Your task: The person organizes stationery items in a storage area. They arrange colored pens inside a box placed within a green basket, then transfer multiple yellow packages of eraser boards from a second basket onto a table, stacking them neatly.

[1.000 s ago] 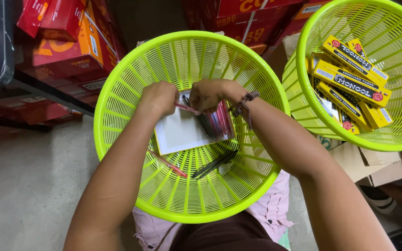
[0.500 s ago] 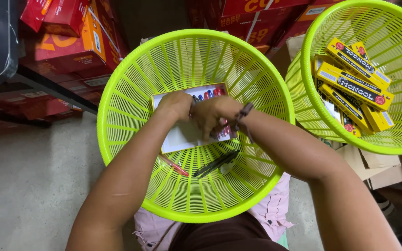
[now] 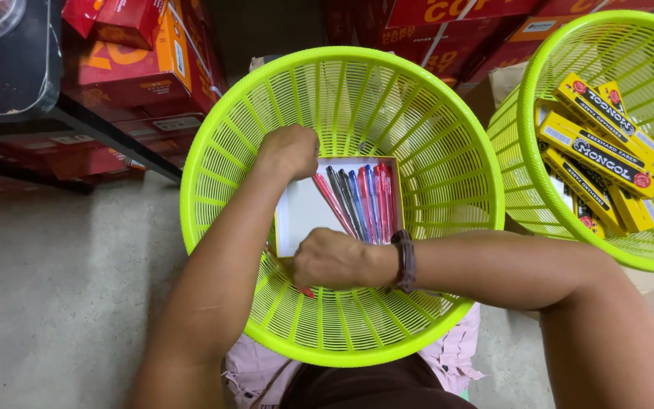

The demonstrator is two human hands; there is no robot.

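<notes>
Pen box (image 3: 308,212), steadied inside green basket (image 3: 448,136): left hand (image 3: 291,150) closed on far edge, right hand (image 3: 332,259) gripping near edge; pens (image 3: 361,198) beside.

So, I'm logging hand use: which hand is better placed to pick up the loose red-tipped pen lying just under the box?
Probably the right hand. It sits at the near edge of the box, almost directly over the loose pen on the basket floor. The left hand is at the box's far corner.
</notes>
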